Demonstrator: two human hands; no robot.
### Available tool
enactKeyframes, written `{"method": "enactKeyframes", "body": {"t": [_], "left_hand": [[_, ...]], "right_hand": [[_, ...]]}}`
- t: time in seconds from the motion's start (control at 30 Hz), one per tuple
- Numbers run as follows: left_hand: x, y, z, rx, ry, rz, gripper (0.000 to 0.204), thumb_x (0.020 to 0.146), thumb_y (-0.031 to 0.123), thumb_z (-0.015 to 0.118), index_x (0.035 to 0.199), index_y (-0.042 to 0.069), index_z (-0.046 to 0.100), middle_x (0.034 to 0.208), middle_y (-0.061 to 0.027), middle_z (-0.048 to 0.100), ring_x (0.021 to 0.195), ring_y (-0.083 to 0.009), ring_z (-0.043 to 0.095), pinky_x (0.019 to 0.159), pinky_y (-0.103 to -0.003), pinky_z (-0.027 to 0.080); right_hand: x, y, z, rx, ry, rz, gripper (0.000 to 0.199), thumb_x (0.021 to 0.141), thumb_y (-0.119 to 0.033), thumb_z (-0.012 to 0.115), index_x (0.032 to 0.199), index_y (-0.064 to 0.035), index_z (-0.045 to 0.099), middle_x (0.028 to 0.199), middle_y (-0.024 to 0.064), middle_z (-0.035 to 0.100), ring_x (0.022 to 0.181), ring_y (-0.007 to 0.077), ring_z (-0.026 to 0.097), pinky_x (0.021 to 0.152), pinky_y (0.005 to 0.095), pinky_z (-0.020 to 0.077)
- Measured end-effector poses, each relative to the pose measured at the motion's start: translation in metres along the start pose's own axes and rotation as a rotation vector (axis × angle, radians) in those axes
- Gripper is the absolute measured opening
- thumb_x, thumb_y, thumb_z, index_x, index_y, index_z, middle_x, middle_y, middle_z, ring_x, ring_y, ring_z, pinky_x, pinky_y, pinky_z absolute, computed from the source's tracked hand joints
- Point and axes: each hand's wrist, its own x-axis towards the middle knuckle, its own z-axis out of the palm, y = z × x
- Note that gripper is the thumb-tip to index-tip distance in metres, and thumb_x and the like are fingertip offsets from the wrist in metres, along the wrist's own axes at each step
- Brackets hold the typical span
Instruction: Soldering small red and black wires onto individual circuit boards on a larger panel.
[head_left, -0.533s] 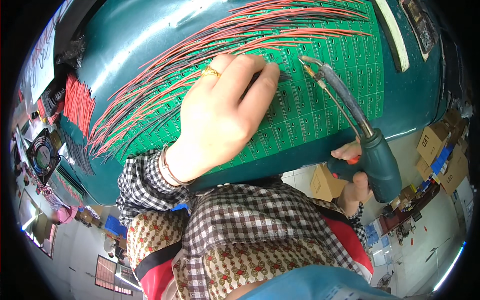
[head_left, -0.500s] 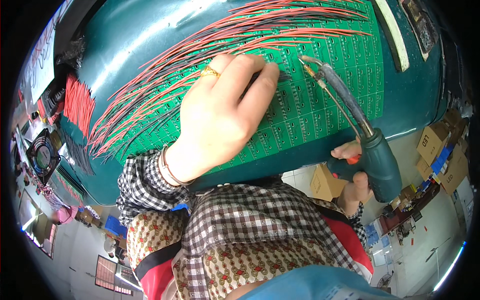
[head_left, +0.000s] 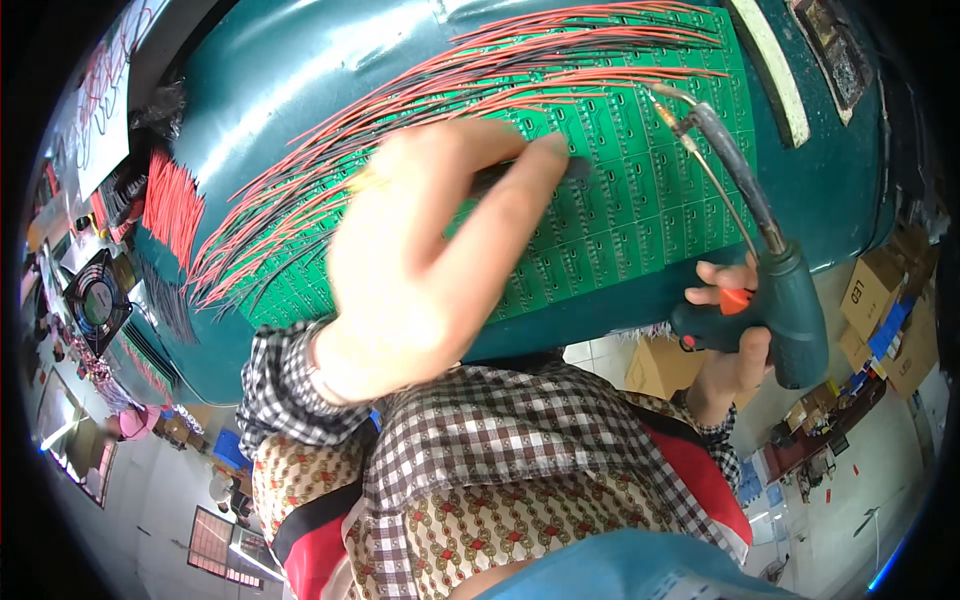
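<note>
The left hand (head_left: 430,260) lies over the green circuit board (head_left: 610,200), its grip pinching a thin dark tool (head_left: 530,175) between thumb and fingers, the tip reaching right across the board's rows. The hand is blurred, so exactly where the tool touches the board cannot be told. The right hand (head_left: 735,345) is wrapped tight around the handle of a teal soldering gun (head_left: 775,290), whose long nozzle rises from the board's lower right edge and ends over its upper right part, near the tips of the red wires (head_left: 450,100). Those wires fan out from the board's upper edge down to its left across the teal bench (head_left: 300,70).

The main risk, as I judge it, is the hot tip drifting: it sits close to the wire ends, and a slip could scorch insulation or bridge neighbouring pads on the board. The left fingers are also near the nozzle, so a burn is possible. The loose wires could snag on the sleeve and pull free.
</note>
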Motion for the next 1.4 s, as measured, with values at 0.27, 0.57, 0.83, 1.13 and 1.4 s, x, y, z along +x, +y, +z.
{"method": "enactKeyframes", "body": {"t": [0.27, 0.57, 0.83, 1.13, 1.4], "left_hand": [[-0.002, -0.011, 0.038, 0.077, 0.020, 0.019, 0.033, 0.068, -0.007, 0.072, 0.100, 0.001, 0.071, 0.088, -0.0070, 0.063, 0.074, -0.0206, 0.060, 0.062, -0.031, 0.049], [-0.004, -0.012, 0.040, 0.125, 0.032, 0.062, 0.034, 0.068, -0.007, 0.074, 0.100, 0.002, 0.072, 0.089, -0.0057, 0.065, 0.073, -0.0190, 0.060, 0.061, -0.029, 0.049], [-0.005, -0.012, 0.036, 0.137, 0.011, 0.046, 0.034, 0.067, -0.006, 0.074, 0.100, 0.001, 0.072, 0.089, -0.0060, 0.065, 0.073, -0.0188, 0.060, 0.061, -0.029, 0.049], [-0.006, -0.014, 0.037, 0.145, 0.016, 0.051, 0.033, 0.068, -0.005, 0.074, 0.100, 0.002, 0.072, 0.090, -0.0054, 0.065, 0.074, -0.0194, 0.060, 0.062, -0.029, 0.049], [-0.007, -0.015, 0.037, 0.145, 0.021, 0.055, 0.032, 0.068, -0.004, 0.074, 0.099, 0.003, 0.072, 0.090, -0.0051, 0.064, 0.075, -0.0193, 0.060, 0.063, -0.030, 0.050]], "right_hand": [[-0.001, -0.004, -0.001, 0.071, 0.021, 0.177, 0.076, 0.086, -0.055, 0.068, 0.120, 0.0115, 0.054, 0.112, 0.0243, 0.065, 0.086, 0.0257, 0.070, 0.059, 0.0283, 0.0522], [-0.009, -0.010, 0.001, 0.127, -0.007, 0.374, 0.072, 0.079, -0.056, 0.075, 0.118, 0.0029, 0.059, 0.117, 0.0165, 0.064, 0.073, 0.0126, 0.057, 0.059, 0.0241, 0.0436], [-0.007, -0.009, 0.000, -0.032, -0.149, 0.243, 0.068, 0.090, -0.050, 0.063, 0.114, 0.0127, 0.053, 0.101, 0.0210, 0.062, 0.093, 0.0300, 0.065, 0.077, 0.0365, 0.0560], [-0.009, -0.005, 0.010, -0.037, -0.109, 0.213, 0.064, 0.088, -0.050, 0.066, 0.110, 0.0093, 0.055, 0.095, 0.0151, 0.060, 0.089, 0.0290, 0.063, 0.079, 0.0400, 0.0541], [-0.007, -0.006, 0.013, -0.061, -0.105, 0.231, 0.063, 0.086, -0.051, 0.069, 0.106, 0.0074, 0.056, 0.093, 0.0145, 0.059, 0.087, 0.0287, 0.062, 0.079, 0.0413, 0.0546]]}}
